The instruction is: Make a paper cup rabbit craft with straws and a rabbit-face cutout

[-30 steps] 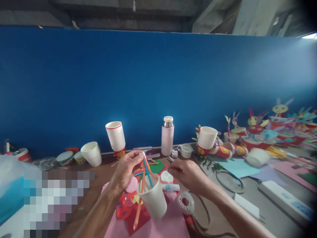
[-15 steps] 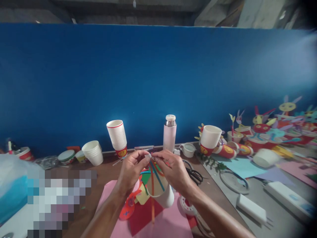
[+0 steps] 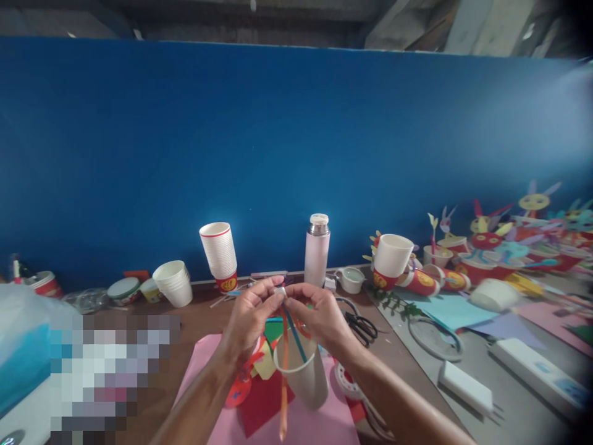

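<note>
My left hand [image 3: 252, 312] is closed in a pinch at the top ends of several thin strips. My right hand [image 3: 317, 309] pinches the same spot from the other side, fingertips touching the left ones. A small white bit [image 3: 281, 289], too small to name, shows between the fingers. From there an orange strip [image 3: 284, 371] and a blue strip [image 3: 296, 339] hang down. Below the hands a white paper cup [image 3: 308, 383] leans on pink paper [image 3: 222, 426], with the blue strip's lower end in its mouth and the orange one passing in front of the rim.
Red paper [image 3: 259, 411] and a tape roll [image 3: 346, 378] lie around the cup. Behind stand a tall stack of paper cups [image 3: 220, 253] and a pink thermos [image 3: 317, 253]. Black scissors [image 3: 364, 327] rest to the right, beyond them a white charger [image 3: 466, 386] and several decorated cups [image 3: 486, 266].
The paper cup now sits slightly lower and its mouth shows more. The orange strip reaches further down. Both hands keep their pinch at nearly the same place.
</note>
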A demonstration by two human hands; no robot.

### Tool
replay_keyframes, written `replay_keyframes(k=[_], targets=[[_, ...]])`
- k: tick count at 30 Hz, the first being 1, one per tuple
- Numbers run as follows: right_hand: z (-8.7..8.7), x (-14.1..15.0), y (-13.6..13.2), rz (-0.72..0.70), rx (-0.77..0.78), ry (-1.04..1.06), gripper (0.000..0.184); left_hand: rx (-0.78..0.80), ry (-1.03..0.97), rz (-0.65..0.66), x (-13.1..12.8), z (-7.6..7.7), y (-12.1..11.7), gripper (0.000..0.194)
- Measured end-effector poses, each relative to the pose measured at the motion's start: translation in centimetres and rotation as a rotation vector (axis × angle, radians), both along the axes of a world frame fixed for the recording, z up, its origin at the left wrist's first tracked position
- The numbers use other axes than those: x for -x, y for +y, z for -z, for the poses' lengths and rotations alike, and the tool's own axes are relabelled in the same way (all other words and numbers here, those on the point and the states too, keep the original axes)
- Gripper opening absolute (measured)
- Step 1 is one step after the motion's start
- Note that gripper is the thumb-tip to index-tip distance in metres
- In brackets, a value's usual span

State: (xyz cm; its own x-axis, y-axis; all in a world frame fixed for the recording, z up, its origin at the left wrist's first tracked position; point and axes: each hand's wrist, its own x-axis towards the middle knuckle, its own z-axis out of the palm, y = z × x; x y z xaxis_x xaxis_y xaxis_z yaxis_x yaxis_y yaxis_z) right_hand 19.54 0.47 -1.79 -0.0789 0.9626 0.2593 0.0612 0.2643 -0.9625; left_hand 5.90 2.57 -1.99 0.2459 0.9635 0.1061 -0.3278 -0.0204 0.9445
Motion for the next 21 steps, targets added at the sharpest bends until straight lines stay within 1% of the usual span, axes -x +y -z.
replay_keyframes(k=[2,3,8,10,13,16,21], targets=[[0.2,0.0,0.1,-0.002,0.020,0.020,0.020,0.036,-0.012,0.056,0.0,0.1,0.1,0.029],[0.2,0.0,0.2,-0.007,0.030,0.038,0.019,0.038,-0.010,0.063,-0.1,0.1,0.1,0.027],[0.3,-0.1,0.3,-0.049,0.063,0.112,0.018,-0.019,0.046,-0.046,-0.2,0.5,0.2,0.019],[0.4,-0.1,0.4,-0.051,0.061,0.113,0.017,-0.046,0.071,-0.067,-0.2,0.7,0.2,0.018],[1.0,-0.3,0.7,-0.031,0.059,0.052,0.017,-0.062,0.083,-0.098,-0.2,1.0,0.3,0.017],[1.4,-0.6,1.0,-0.011,0.050,-0.046,0.020,-0.030,0.059,-0.093,-0.2,0.9,0.3,0.019],[0.9,-1.5,1.2,-0.060,0.001,-0.072,0.024,0.017,0.000,-0.058,0.1,0.5,0.4,0.021]])
